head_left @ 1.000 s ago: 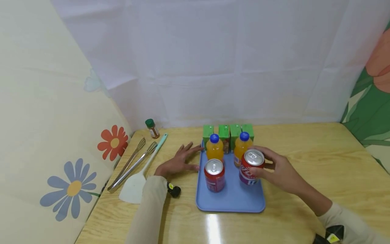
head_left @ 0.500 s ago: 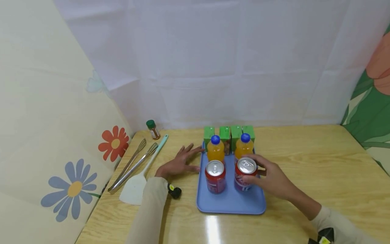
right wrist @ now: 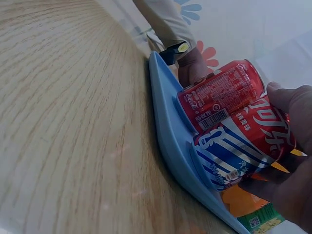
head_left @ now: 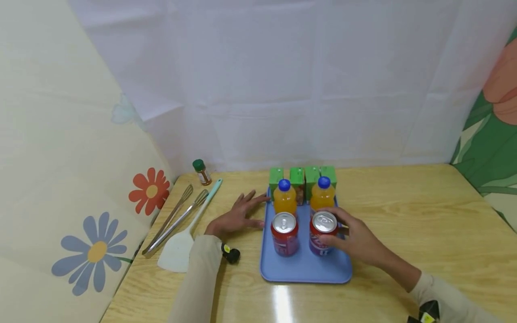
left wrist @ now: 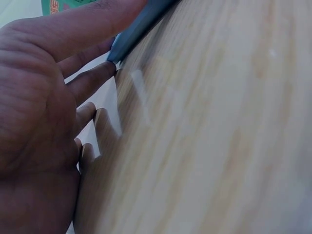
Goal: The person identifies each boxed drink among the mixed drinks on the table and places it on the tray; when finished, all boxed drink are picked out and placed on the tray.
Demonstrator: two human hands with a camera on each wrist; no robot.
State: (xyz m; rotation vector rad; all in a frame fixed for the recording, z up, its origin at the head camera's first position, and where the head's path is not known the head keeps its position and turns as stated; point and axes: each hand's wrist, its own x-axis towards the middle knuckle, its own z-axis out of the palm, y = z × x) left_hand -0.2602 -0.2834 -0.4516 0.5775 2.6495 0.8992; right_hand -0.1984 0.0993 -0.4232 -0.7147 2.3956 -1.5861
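Note:
My right hand grips a red soda can with thumb and fingers round its sides, upright on the right half of a blue tray. In the right wrist view this can shows blue and white stripes low on its side. A second red can stands to its left on the tray. My left hand lies with fingers spread at the tray's left edge; in the left wrist view its fingertips touch the rim. Behind the cans stand two orange drink bottles with blue caps.
Several green drink cartons line the tray's back. To the left on the wooden table lie a white spatula with a mint handle and metal tongs. A green-capped spice jar stands near the back wall.
My right hand has carried its can left and toward me, down to the tray beside the other can. The left hand has stayed at the tray's edge.

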